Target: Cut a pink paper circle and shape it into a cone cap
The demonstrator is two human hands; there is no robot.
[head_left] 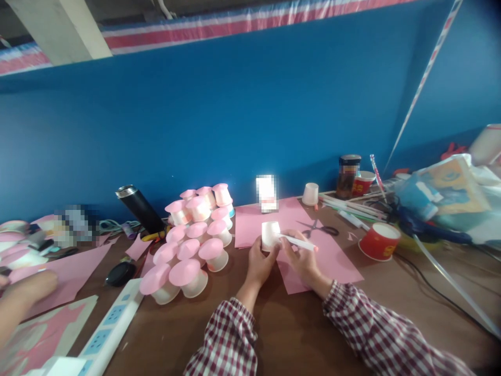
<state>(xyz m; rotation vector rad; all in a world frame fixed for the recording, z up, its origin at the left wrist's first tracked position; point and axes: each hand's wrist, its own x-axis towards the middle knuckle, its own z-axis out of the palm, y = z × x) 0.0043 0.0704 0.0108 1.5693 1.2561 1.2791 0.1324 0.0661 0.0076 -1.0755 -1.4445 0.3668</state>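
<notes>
Left hand [261, 263] curled round white cup [269, 236], over mid tabletop [289, 329]; right hand [301, 259] pinches white pen [298, 242], tip at cup. Pink-topped cups [188, 249] crowd left; scissors [330, 230] on pink paper [336, 261], far side; red tub [378, 244] right.

Blur left it unclear whether the pen [299, 243] touched the white cup [270, 235]; the left edge cut off a co-worker's arm [19, 307], and pixelation obscured part of the jar [346, 187].

The brown table [289, 337] bears pink paper [332, 258] and pink-topped cups [189, 249]
</notes>
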